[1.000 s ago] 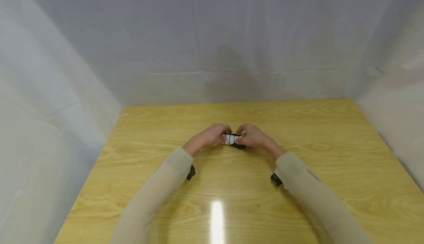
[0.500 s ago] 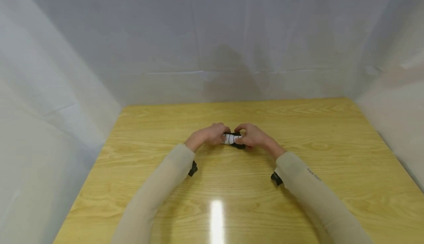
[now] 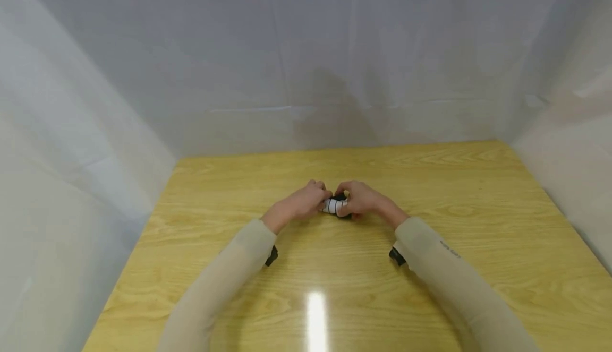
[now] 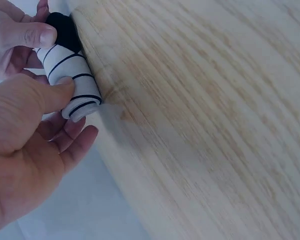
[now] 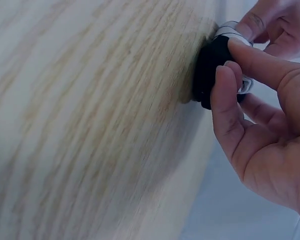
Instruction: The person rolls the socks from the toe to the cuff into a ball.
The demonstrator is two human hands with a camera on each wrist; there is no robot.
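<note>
Rolled white-and-black-striped fabric with a solid black end (image 3: 336, 205), a small tight bundle that looks like a sock or socks, is lying on the pale wooden tabletop (image 3: 430, 182) near its middle, and we are holding it from both sides. We are pinching the striped white part (image 4: 70, 80) with our left hand (image 3: 298, 203), thumb on top and fingers curled beneath, as the left wrist view is showing. We are closing our right hand (image 3: 365, 200) over the black end (image 5: 212, 70), with the thumb and forefinger pressing round it while the other fingers are curling under. The two hands are sitting close together, almost touching across the bundle, and both are clamped on it rather than lying flat.

Judging by how things are lying, the rolling looks largely done: the fabric is already forming a compact cylinder with its stripes wrapping round it, and the black part is sitting at one end like a cuff. What seems left is finishing that end, tucking or folding it so that the roll is holding itself, and then letting go. We cannot tell whether the black part is already turned over the roll, since our fingers are hiding it.

Our beige sleeves (image 3: 229, 272) are reaching in from the near edge, and a white sheet backdrop (image 3: 306, 65) is hanging behind and beside the tabletop.
</note>
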